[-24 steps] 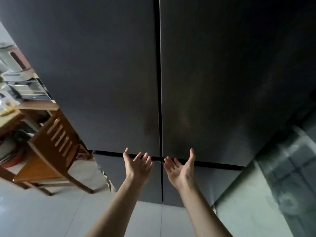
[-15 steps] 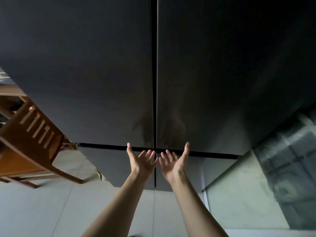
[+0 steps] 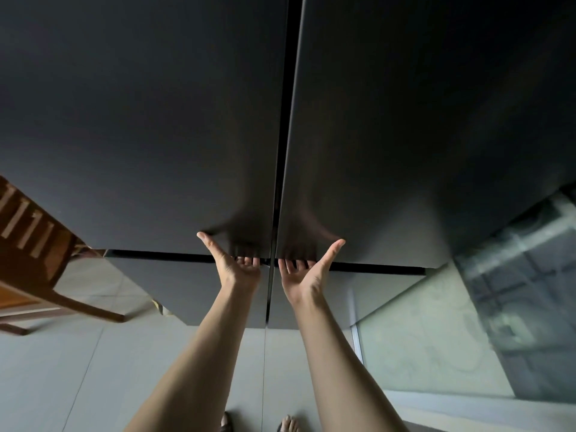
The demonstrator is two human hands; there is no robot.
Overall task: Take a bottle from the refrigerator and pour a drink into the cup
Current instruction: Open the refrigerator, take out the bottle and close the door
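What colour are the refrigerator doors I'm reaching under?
Matte dark charcoal grey, plain with no pattern, on both refrigerator doors. The head view shows it best.

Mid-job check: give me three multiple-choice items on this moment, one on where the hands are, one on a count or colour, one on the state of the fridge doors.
1. Where are the fingers of both hands?
A. Hooked under the bottom edges of the upper doors
B. On the chair
C. Flat on the floor

2. What colour are the refrigerator doors?
A. White
B. Dark grey
C. Red

3. What state are the upper doors in?
A. Both wide open
B. One removed
C. Both shut, or barely started

Answers:
1 A: the left hand and right hand have their fingers tucked into the gap below the left upper door and right upper door, thumbs out.
2 B: both panels are dark grey.
3 C: only a thin seam shows between them, no interior.
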